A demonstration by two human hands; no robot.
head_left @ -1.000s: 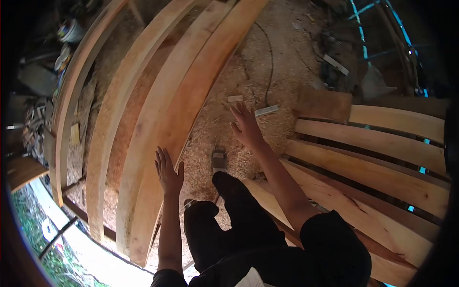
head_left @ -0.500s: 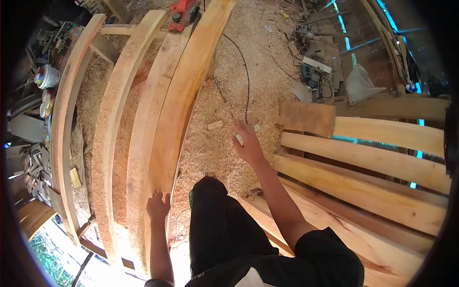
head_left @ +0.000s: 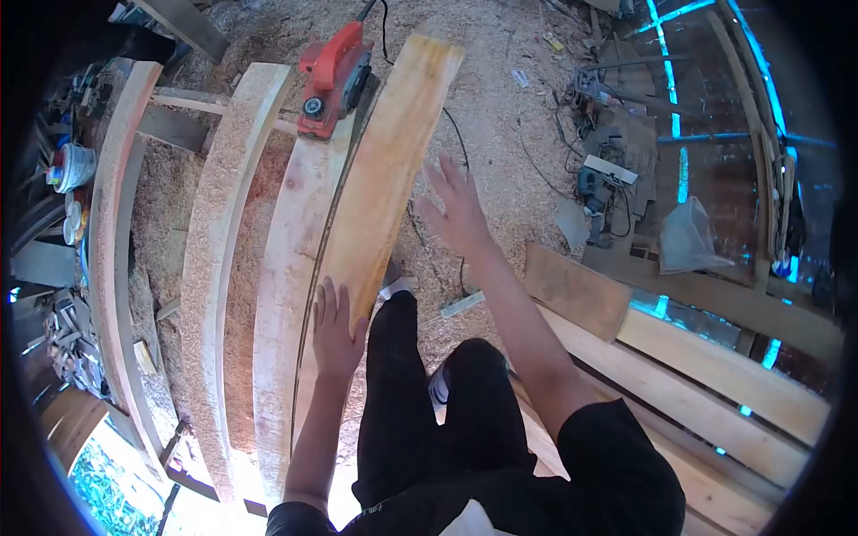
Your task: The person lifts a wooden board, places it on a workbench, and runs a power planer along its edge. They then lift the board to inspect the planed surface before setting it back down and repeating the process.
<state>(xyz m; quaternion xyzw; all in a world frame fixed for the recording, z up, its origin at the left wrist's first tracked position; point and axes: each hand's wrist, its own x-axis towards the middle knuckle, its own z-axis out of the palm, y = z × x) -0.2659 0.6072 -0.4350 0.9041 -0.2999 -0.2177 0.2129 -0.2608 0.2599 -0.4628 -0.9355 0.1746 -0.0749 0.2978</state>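
Observation:
A long wooden plank (head_left: 389, 152) lies lengthwise in front of me, its far end angled to the right. My left hand (head_left: 338, 332) rests on its near part, fingers stretched out and flat. Just off the plank's right edge, my right hand (head_left: 456, 210) is in the air with fingers spread, holding nothing. Along the plank's left side runs a paler board (head_left: 290, 241), with a narrow dark gap between them. A red electric planer (head_left: 334, 82) sits on that board's far end, its cord trailing away.
Two more thick timbers (head_left: 210, 223) (head_left: 109, 223) stand to the left, dusted with shavings. Stacked boards (head_left: 706, 357) lie on the right. Sawdust covers the floor (head_left: 505, 107), where a black cord runs. A green power tool (head_left: 592, 189) lies farther right; white buckets (head_left: 74, 168) stand left.
My left hand has moved forward along the plank, and my right hand has risen toward its far end. The plank's far end looks swung rightward. My view has shifted, bringing the planer fully into sight.

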